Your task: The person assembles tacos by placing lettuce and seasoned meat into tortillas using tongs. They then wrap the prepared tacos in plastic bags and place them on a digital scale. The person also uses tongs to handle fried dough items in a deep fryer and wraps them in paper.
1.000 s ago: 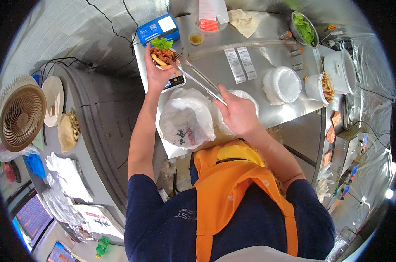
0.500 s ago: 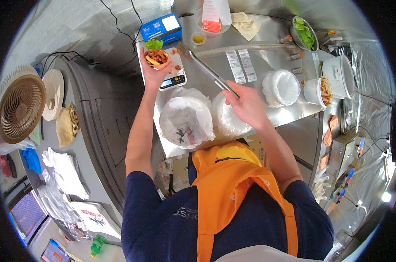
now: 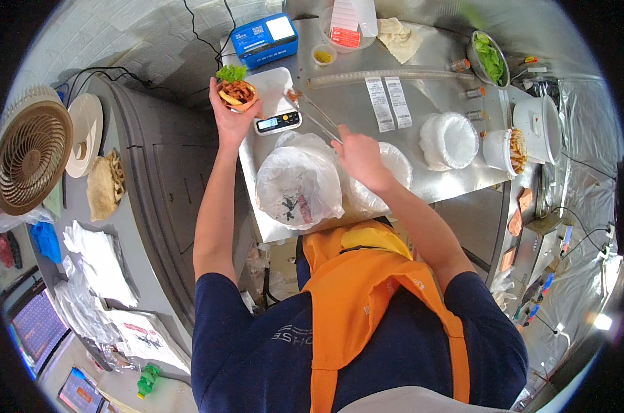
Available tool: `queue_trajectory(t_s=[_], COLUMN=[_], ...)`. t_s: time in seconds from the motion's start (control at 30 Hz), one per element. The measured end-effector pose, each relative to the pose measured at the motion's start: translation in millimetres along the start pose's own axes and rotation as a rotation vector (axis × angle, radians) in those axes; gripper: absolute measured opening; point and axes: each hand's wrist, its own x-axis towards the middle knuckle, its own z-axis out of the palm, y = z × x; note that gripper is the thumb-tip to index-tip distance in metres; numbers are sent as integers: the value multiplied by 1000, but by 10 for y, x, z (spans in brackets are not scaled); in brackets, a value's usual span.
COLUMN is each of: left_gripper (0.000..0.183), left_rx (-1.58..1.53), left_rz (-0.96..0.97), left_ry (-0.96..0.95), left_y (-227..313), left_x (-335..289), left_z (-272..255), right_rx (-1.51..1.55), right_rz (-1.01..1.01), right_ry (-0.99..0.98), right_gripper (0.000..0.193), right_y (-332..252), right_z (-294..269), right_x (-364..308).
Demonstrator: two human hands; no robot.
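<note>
My left hand (image 3: 233, 125) is wrapped round a filled bun (image 3: 237, 95), held open side up just left of the scale. Sauced meat strips, a yellow slice and a green lettuce leaf (image 3: 231, 74) show in it. My right hand (image 3: 361, 160) grips metal tongs (image 3: 320, 115), whose arms point toward the white digital scale (image 3: 276, 85). At the scale's right edge, the tong tips meet a small brown scrap of meat (image 3: 293, 96). The scale's display is lit. Close to my right hand stands a white tub lined with plastic (image 3: 394, 172), partly hidden by my wrist.
A larger plastic-lined bin (image 3: 299, 186) stands at the counter's near edge. Behind the scale are a blue box (image 3: 265, 43) and a small cup of yellow sauce (image 3: 323, 54). Two paper slips (image 3: 389, 103), a bowl of greens (image 3: 489, 59) and a tub of meat strips (image 3: 517, 151) lie rightward.
The tongs have swung lower, their tips now at the scale's right edge. Scraps that lay on the scale no longer show there. My left hand has shifted slightly left relative to the scale.
</note>
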Motion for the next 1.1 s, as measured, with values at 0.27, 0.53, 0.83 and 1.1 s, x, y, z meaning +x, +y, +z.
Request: queue_trajectory(t_s=[0.27,0.53,0.83,1.1], left_gripper=[121,123,130,129], left_rx=[-84,-303,-459,-439], left_rz=[-59,49,90,100], left_ry=[-5,-241,-530,-424], left_y=[181,994,3294,3970], left_x=[20,-25,-1190,-1996], left_z=[-32,701,2708,4430], right_rx=[13,384,-288,46], right_rz=[-18,207,691,790], right_ry=[46,494,1214,810], right_gripper=[22,31,54,54], right_y=[75,1076,4382,5944], right_z=[-64,-1356,-3815,-3709], right_x=[-79,-984,-2691,-2729])
